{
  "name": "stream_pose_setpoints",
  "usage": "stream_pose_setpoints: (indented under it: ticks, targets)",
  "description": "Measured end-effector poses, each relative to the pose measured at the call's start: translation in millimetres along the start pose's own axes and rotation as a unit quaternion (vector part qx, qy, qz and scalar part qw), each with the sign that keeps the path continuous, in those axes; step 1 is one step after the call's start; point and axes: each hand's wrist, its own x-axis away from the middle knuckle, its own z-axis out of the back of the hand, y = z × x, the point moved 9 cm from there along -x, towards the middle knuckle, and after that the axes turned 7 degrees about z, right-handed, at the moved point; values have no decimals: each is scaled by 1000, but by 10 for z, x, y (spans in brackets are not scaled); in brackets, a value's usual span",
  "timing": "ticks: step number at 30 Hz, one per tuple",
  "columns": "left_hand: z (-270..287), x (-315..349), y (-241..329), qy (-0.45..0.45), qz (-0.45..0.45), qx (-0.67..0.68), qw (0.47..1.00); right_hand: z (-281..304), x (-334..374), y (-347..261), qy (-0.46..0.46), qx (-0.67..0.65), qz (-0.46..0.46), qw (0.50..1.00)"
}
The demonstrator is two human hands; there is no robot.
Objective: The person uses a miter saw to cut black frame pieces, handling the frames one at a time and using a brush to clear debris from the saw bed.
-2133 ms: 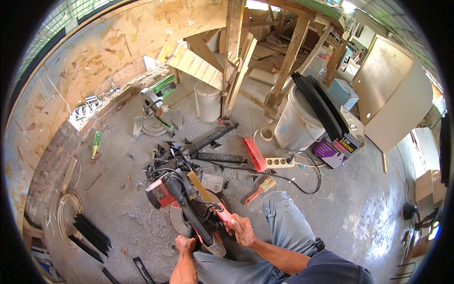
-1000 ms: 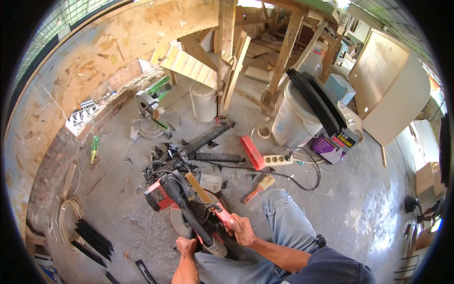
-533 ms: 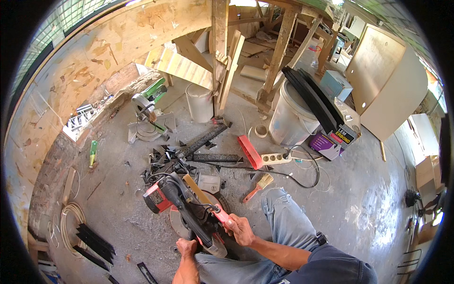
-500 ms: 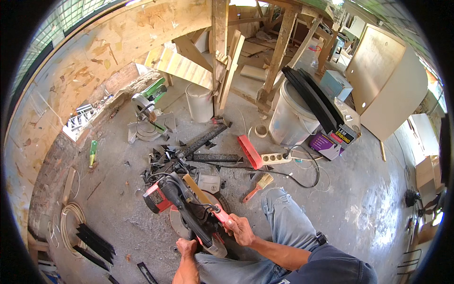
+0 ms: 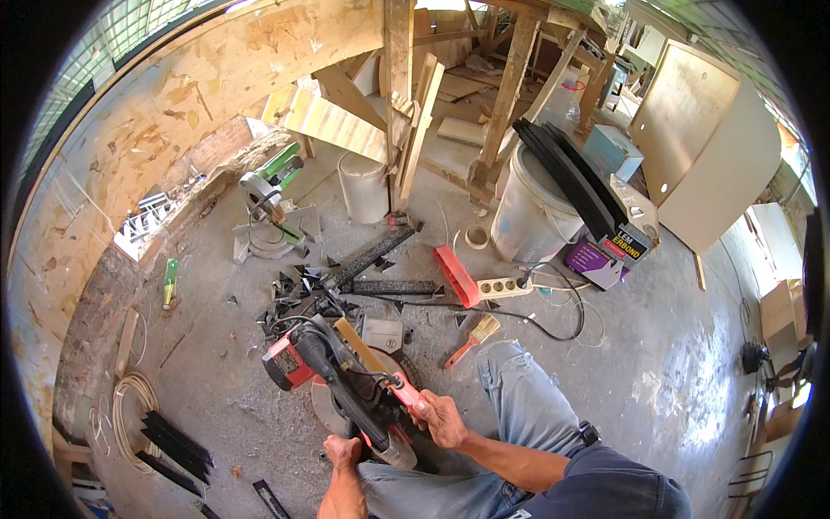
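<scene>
A red and black miter saw (image 5: 365, 406) stands on the floor between my legs. My right hand (image 5: 441, 419) is wrapped around its red handle. Low at the near left of the saw, my left hand (image 5: 343, 451) is closed by the base, and the saw body hides what its fingers hold. Just past the saw, dark offcuts (image 5: 303, 290) lie in a heap with longer black strips (image 5: 393, 287). To the saw's right rests a paintbrush (image 5: 474, 340) with a red handle.
A power strip (image 5: 504, 288) lies beside a red channel-shaped piece (image 5: 456, 275). Farther back are a white bucket (image 5: 529, 212) with black strips on top, a green miter saw (image 5: 272, 203) and a pale bucket (image 5: 363, 186). A coiled cable (image 5: 130, 406) and black strips (image 5: 177, 445) lie at left.
</scene>
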Motion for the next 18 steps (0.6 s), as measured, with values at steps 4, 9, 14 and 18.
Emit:
stream_pose_setpoints:
  ticks: [4,9,14,18]
  targets:
    - [28,-16,-22,0,4,0,1000,-30,-14,-27,-3,-9,1,1000]
    - [3,5,-68,-1,6,0,1000,-32,-21,-49,2,-10,-1,1000]
    - [9,-8,-61,1,9,1,1000,-13,-18,-90,-5,5,2,1000]
    - [29,6,-49,3,11,0,1000,-7,-7,-113,-5,1,3,1000]
